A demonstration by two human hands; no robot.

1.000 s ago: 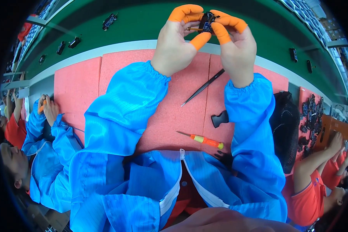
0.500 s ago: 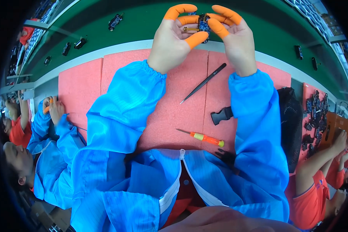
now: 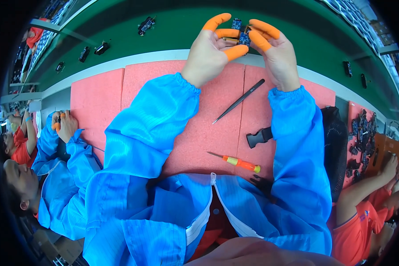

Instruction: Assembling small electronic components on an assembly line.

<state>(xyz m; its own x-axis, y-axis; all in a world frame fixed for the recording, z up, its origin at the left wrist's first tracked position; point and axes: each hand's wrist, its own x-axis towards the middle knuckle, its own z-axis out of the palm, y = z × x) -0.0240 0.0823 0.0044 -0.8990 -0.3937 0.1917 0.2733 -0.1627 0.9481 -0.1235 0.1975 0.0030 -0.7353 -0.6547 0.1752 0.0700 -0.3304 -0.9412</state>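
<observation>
Up over the far edge of the pink foam, my left hand [image 3: 208, 57] and my right hand [image 3: 279, 57] hold a small blue circuit board assembly [image 3: 244, 39] between them. Orange finger cots cover the fingertips. My left thumb and a finger pinch its near left side; right fingertips grip its right side. A second small blue board [image 3: 236, 23] shows just beyond; whether it is joined to the first is hard to see. Black tweezers [image 3: 239, 101] lie slanted on the pink foam mat [image 3: 199, 115] below my hands. Nearer me is an orange and yellow screwdriver [image 3: 239, 163].
A black buckle [image 3: 258, 137] lies beside my right sleeve, next to a black mesh bag [image 3: 334, 146]. Beyond the foam runs a green surface [image 3: 186, 40] with several small black devices. Many dark parts [image 3: 362, 133] sit at the right. A co-worker's hands [image 3: 65, 125] are at the left.
The whole view has shifted slightly, moving the bench things right and down in the picture. My hands stay on the board assembly, which has turned a little.
</observation>
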